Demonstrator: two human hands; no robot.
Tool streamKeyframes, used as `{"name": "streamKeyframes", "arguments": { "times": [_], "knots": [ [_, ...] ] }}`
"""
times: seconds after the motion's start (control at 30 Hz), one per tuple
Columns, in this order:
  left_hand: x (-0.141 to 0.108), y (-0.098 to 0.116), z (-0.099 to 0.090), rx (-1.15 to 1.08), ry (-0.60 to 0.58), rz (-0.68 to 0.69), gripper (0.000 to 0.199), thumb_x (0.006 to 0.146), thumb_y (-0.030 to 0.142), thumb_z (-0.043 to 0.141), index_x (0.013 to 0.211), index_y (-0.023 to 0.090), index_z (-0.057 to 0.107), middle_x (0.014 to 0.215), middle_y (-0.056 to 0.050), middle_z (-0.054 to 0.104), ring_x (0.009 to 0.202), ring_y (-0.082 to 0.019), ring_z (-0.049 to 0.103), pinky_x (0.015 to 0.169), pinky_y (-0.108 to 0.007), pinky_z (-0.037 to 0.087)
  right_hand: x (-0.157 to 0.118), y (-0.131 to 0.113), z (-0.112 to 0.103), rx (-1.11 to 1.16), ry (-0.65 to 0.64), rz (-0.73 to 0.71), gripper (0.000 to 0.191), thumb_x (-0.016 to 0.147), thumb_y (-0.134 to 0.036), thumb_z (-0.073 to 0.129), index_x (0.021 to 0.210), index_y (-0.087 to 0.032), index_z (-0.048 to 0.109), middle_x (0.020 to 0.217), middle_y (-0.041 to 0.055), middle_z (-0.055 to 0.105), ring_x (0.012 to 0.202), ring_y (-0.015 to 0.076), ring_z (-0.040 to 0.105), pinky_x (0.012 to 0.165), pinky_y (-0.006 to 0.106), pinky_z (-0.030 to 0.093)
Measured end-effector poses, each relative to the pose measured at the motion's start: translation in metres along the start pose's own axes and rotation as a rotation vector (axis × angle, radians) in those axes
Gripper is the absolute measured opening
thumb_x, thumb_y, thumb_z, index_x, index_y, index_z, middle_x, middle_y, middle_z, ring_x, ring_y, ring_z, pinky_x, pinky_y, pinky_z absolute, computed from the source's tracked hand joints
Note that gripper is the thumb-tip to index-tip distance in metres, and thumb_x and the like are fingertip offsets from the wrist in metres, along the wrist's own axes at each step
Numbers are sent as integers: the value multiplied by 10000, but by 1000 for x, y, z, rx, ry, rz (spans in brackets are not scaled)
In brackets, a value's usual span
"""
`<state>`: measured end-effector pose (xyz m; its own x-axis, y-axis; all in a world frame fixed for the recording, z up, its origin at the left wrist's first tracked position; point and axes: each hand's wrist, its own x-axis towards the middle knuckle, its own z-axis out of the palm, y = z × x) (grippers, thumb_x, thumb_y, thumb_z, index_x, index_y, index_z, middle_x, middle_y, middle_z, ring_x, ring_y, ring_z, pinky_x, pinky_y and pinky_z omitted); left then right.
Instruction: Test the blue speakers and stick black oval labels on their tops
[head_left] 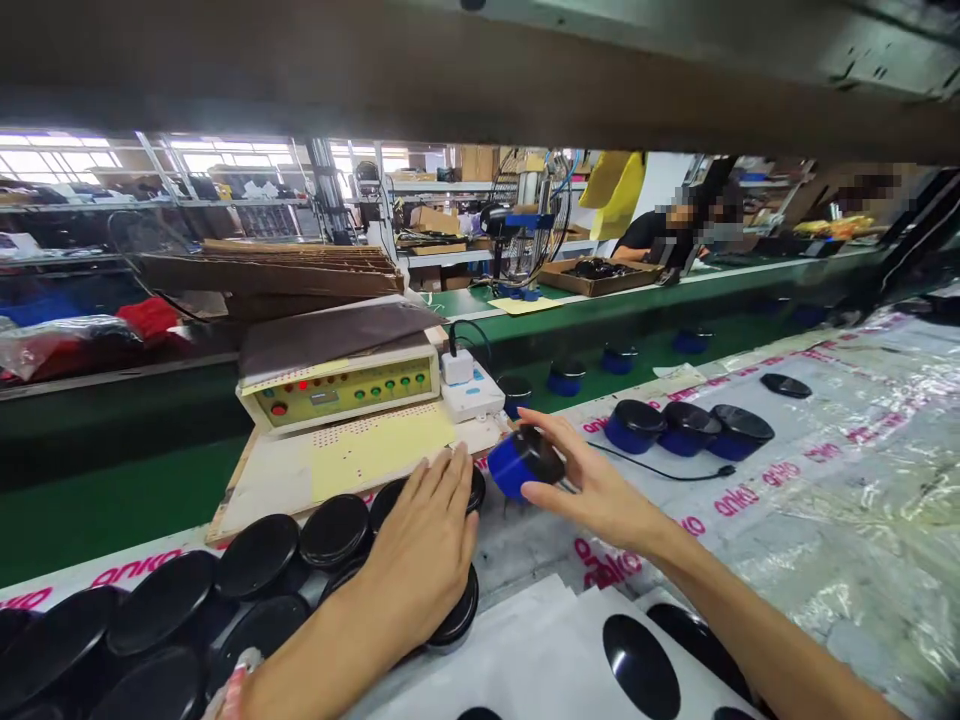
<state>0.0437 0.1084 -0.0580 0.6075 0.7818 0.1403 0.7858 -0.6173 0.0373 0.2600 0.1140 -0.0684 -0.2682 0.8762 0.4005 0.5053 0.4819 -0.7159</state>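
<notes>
Blue pod with a shiny black top sits in the right hand. That hand is up a little over the table. Its fingers curve over the black top, and the thumb presses on the side. The hand is open only a small way, just as wide as the pod. The left hand is open and lies flat, palm down, with the fingers close together. It rests on a crowd of black-topped pods that stand side by side on the left of the table. Its fingertips come near a yellow dotted sheet. Behind that sheet stands a control box with green and red lights, and a white power strip is just beside it. Three more blue pods stand to the right of the right hand, near a thin black cable. They lie on a clear plastic sheet with pink letters. Farther off, a co-worker in a black shirt sits by a green belt.
</notes>
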Motion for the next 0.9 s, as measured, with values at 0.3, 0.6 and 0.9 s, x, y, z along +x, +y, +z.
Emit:
{"name": "streamKeyframes", "arguments": {
  "times": [0.3, 0.6, 0.9],
  "knots": [
    [2, 0, 3, -72, 1, 46, 492, 930, 262, 401, 1404, 139, 352, 1481, -157, 296, 1370, -295, 259, 1098, -537, 276, -17, -37, -9, 511, 28, -97, 462, 775, -205, 690, 1159, -358, 485, 1314, 51, 414, 1204, 244, 451, 912, 353, 466],
    [1, 0, -3, -58, -103, 36, 465, 945, 287, 356, 1406, 228, 359, 1511, -161, 233, 1388, -310, 175, 1097, -566, 234, -20, -40, -9, 486, 40, -156, 420, 806, -88, 613, 1076, -382, 483, 1360, 22, 376, 1276, 252, 377, 951, 425, 432],
    [1, 1, -2, -42, -116, 73, 444, 949, 266, 352, 1391, 297, 379, 1523, -164, 198, 1390, -322, 94, 1091, -579, 216, -25, -44, -4, 498, 83, -178, 635, 827, -69, 583, 1308, -411, 350, 1373, 51, 400, 1258, 247, 415, 937, 407, 476]
  ]
}}
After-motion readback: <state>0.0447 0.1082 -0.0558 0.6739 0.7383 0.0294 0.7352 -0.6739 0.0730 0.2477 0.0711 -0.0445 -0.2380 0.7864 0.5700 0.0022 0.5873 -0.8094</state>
